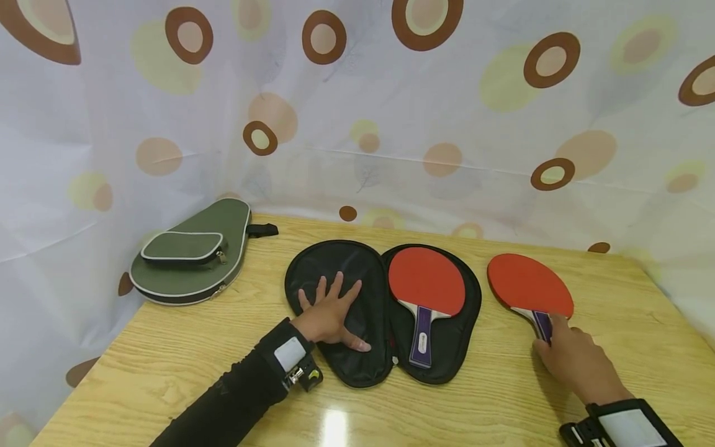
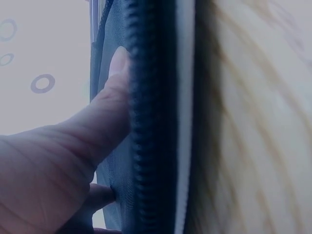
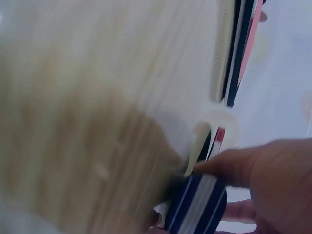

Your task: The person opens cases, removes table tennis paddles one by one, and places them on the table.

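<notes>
An unzipped black paddle case [image 1: 343, 261] lies spread flat on the table, its two halves side by side. My left hand [image 1: 329, 313] rests on the left half with fingers spread; in the left wrist view the thumb [image 2: 109, 92] lies against the fabric behind the zipper edge. In the right half sits a red table tennis paddle [image 1: 427, 279], its purple handle pointing toward me. To the right, my right hand [image 1: 578, 357] grips the purple handle of a second red paddle [image 1: 530, 282]. In the right wrist view the striped handle [image 3: 197, 204] shows between thumb and fingers.
A green paddle case [image 1: 192, 248] with white piping, a small zipped pocket and a black strap lies at the back left. A patterned curtain [image 1: 380, 124] hangs behind the wooden table [image 1: 503, 403]. Black straps with devices circle both wrists.
</notes>
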`<action>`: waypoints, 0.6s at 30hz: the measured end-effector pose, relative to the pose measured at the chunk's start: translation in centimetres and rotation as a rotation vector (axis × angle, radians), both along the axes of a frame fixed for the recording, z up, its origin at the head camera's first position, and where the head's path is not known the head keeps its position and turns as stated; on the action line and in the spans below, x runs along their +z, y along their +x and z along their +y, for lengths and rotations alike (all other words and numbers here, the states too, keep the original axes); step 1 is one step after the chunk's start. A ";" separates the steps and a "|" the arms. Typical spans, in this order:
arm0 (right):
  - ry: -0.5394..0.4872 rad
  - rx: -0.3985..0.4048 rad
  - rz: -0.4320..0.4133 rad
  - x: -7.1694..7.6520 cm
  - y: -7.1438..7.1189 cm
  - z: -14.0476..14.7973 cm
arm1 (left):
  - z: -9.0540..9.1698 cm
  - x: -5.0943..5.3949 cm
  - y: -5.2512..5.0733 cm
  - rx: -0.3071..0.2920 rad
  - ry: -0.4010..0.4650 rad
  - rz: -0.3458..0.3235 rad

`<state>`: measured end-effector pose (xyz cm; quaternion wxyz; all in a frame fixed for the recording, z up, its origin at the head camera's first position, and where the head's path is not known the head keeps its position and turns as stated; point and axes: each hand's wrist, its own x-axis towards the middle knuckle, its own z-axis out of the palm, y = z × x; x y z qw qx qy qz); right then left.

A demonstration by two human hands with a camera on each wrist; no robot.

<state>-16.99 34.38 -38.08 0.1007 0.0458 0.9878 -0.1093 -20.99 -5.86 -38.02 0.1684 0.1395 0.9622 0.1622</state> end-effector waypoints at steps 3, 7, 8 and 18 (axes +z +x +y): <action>-0.002 0.010 0.035 0.0 0.5 -0.2 | 0.0 0.0 0.0 0.001 0.006 -0.001; -0.009 0.025 0.070 0.0 0.8 0.6 | 0.0 0.0 0.0 0.002 0.011 -0.001; -0.013 0.027 0.070 0.0 0.8 1.0 | 0.0 0.0 0.0 0.003 0.011 0.000; -0.001 0.016 0.054 -0.4 0.1 3.8 | 0.0 0.1 0.0 0.009 0.006 -0.005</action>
